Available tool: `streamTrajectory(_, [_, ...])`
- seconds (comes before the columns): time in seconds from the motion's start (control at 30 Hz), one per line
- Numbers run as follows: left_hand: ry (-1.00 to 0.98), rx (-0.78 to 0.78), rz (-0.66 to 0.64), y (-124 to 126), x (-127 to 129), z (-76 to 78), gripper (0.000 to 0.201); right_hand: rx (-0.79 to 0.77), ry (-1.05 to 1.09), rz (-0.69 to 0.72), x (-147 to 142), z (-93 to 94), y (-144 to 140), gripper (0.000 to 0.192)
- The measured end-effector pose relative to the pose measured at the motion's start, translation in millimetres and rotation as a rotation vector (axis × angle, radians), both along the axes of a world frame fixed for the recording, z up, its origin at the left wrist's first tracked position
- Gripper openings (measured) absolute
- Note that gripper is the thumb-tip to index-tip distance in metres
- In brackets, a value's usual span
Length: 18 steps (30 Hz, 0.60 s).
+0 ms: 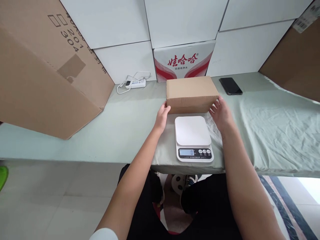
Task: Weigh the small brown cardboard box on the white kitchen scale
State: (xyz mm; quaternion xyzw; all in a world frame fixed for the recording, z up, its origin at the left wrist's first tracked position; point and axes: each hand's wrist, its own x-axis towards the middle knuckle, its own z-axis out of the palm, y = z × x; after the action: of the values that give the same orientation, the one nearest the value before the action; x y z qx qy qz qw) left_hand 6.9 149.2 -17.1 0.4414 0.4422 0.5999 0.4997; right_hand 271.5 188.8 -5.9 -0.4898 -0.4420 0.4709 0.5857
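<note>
— Looking at your hands, where do you have them?

— Your left hand (163, 117) presses flat on the left end of the small cardboard box (191, 94), and your right hand (221, 114) touches its right end with fingers spread open. You hold the box between both palms, not closed around it.

— And where is the box?

— It stands on the table (130, 123), in the middle, just behind the white kitchen scale (193, 137) at the front edge. A black phone (230, 86) lies near the back edge, right of the box.
</note>
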Motion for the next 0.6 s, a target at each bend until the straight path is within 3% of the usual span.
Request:
streamTrajectory(0.13, [0.047,0.046,0.009,0,1,0.9,0.045,0.027,-0.009,0.060,-6,0.1,0,0.047])
streamTrajectory(0.3, [0.077,0.140,0.001,-6,2,6.9,0.052,0.085,-0.070,0.030,-12,8.9,-6,0.048])
streamTrajectory(0.47, [0.085,0.245,0.084,-34,9,19.9,0.075,0.274,-0.095,-0.020,-13,20.5,-28,0.058])
streamTrajectory(0.6, [0.216,0.339,0.052,-63,10,23.0,0.085,0.430,-0.130,-0.135,-2,15.1,-51,0.071])
